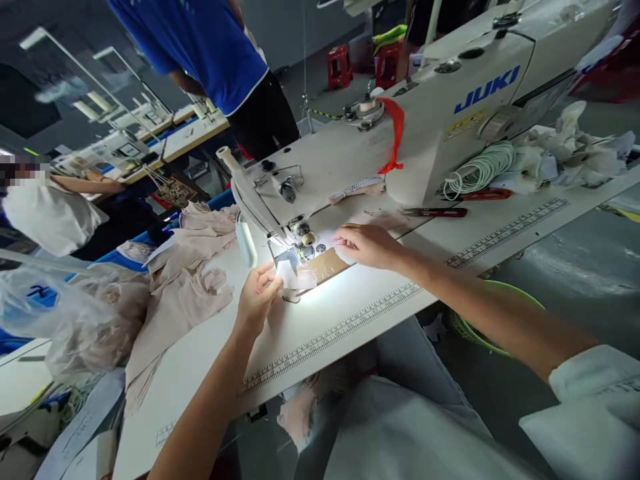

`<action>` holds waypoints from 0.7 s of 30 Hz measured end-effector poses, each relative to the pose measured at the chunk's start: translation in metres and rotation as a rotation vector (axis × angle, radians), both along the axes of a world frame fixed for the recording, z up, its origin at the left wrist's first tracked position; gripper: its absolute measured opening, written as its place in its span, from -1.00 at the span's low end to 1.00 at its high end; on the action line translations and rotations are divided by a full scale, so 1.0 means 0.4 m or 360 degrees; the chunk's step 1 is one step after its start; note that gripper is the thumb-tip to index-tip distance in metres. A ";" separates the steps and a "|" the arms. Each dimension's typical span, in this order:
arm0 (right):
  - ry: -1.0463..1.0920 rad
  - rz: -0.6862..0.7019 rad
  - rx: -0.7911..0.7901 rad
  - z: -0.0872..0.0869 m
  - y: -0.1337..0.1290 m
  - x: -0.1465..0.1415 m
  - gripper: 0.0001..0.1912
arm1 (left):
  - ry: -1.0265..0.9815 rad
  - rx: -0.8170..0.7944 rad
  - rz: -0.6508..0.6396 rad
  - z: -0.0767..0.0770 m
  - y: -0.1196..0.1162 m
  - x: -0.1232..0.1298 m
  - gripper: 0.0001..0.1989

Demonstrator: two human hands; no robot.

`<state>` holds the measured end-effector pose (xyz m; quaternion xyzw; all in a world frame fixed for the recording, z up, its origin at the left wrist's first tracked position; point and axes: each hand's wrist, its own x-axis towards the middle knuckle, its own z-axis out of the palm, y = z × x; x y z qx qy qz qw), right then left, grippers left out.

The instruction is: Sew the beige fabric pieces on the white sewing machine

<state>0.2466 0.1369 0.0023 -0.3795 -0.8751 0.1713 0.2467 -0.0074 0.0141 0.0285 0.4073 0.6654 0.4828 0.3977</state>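
A white sewing machine stands across the table, its lamp lighting the needle area. Just left of the needle, my left hand pinches a small white piece of fabric between thumb and fingers. My right hand is right of the needle, its fingers pressed together beside a pale scrap at the tan strip; what they grip is too small to make out. The tan strip lies on the machine bed between both hands.
Beige fabric is heaped at the left, beside a clear plastic bag. Red-handled snips, a coil of pale cord and fabric scraps lie at the right. A person in blue stands behind the machine; another sits left.
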 end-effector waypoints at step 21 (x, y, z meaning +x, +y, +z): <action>-0.0121 0.0098 0.0150 -0.025 0.125 -0.169 -0.78 | 0.0325 -0.0070 -0.0283 -0.031 0.001 -0.039 -0.69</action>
